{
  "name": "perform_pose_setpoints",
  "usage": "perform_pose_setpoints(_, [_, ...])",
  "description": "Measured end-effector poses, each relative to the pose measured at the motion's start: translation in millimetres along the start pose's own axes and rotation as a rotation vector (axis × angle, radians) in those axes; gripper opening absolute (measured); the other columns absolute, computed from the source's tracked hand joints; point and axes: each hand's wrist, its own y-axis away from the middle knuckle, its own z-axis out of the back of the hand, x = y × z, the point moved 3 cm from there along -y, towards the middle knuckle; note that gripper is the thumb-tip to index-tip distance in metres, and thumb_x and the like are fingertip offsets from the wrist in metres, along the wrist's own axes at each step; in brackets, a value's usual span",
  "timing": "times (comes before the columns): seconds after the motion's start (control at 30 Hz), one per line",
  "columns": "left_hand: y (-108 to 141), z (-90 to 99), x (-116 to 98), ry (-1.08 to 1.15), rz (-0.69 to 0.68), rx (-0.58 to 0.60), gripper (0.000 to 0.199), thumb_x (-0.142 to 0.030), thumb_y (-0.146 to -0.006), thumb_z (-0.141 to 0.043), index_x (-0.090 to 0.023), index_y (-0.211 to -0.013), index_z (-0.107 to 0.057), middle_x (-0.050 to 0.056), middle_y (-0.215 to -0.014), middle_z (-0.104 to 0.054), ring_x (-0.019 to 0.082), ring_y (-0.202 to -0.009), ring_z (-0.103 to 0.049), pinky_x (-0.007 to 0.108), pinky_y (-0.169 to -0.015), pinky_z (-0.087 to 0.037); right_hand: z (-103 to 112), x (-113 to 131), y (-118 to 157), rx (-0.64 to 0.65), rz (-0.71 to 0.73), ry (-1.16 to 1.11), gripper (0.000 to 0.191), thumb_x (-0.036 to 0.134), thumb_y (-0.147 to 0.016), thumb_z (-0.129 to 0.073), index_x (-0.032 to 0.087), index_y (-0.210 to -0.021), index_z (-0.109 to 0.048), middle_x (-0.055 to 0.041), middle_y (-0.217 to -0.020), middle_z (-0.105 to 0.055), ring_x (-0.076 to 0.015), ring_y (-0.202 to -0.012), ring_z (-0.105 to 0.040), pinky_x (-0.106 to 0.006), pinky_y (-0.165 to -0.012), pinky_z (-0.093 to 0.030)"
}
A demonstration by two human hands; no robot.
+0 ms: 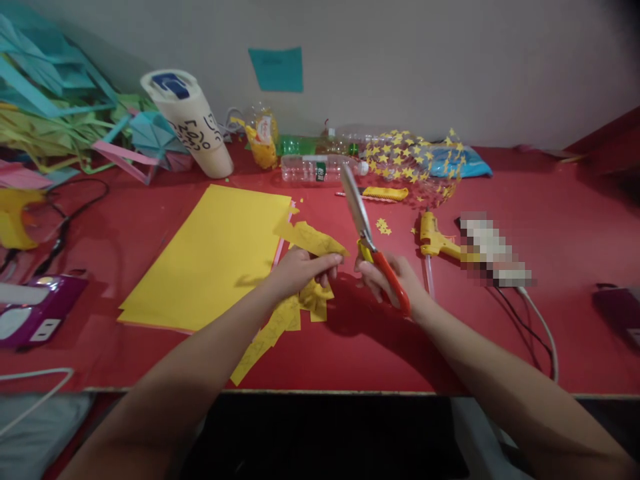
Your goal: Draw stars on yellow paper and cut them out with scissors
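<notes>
A narrow, faintly pencilled yellow paper strip [313, 239] is raised over the red surface [360, 360], pinched between thumb and fingers of the left hand [303, 272]. Its long axis runs sideways, the tapered end pointing right, towards the metal scissors with red-orange handles [367, 237]. The right hand [387, 277], the nearer one to the scissors, grips them by the handles; the blades look nearly together and point away from the person, tilted slightly left. Strip and scissors are apart, a small gap between them, with the blade tips reaching beyond the strip.

Below the left hand lie loose yellow paper offcuts [267, 343]; left of these, stacked yellow paper sheets [210, 260]. Beyond the scissors are tiny yellow paper stars [383, 227] and a yellow-handled box cutter [385, 194].
</notes>
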Motion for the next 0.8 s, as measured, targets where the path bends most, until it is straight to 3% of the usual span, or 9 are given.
perform_pose_setpoints(0.17, [-7.9, 22.0, -5.3, 0.26, -0.223, -0.206, 0.022, -0.03, -0.074, -0.066, -0.015, -0.057, -0.065, -0.001, -0.051, -0.061, 0.008, -0.043, -0.052, 0.022, -0.046, -0.044, 7.7, 1.9, -4.2, 0.169, 0.024, 0.252, 0.054, 0.074, -0.071, -0.059, 0.022, -0.067, -0.044, 0.0047, -0.057, -0.044, -0.0102, -0.05, -0.04, -0.026, -0.05, -0.032])
perform_pose_setpoints(0.3, [-11.5, 33.9, -4.5, 0.321, -0.311, -0.257, 0.019, -0.027, -0.073, -0.065, -0.016, -0.058, -0.066, -0.001, -0.053, -0.061, 0.007, -0.045, -0.052, 0.02, -0.044, -0.043, 6.7, -6.0, -5.3, 0.253, 0.018, 0.32, 0.058, 0.077, -0.072, -0.058, 0.022, -0.067, -0.042, 0.0041, -0.061, -0.043, -0.0107, -0.056, -0.038, -0.026, -0.054, -0.033])
perform_pose_setpoints(0.8, [-13.0, 40.6, -1.2, 0.288, -0.339, -0.291, 0.02, -0.03, -0.073, -0.071, -0.017, -0.057, -0.069, -0.002, -0.048, -0.061, 0.007, -0.044, -0.054, 0.019, -0.046, -0.047, 5.9, -8.4, -3.7, 0.291, 0.019, 0.292, 0.063, 0.084, -0.074, -0.05, 0.022, -0.066, -0.041, 0.003, -0.059, -0.045, -0.01, -0.051, -0.04, -0.026, -0.049, -0.031])
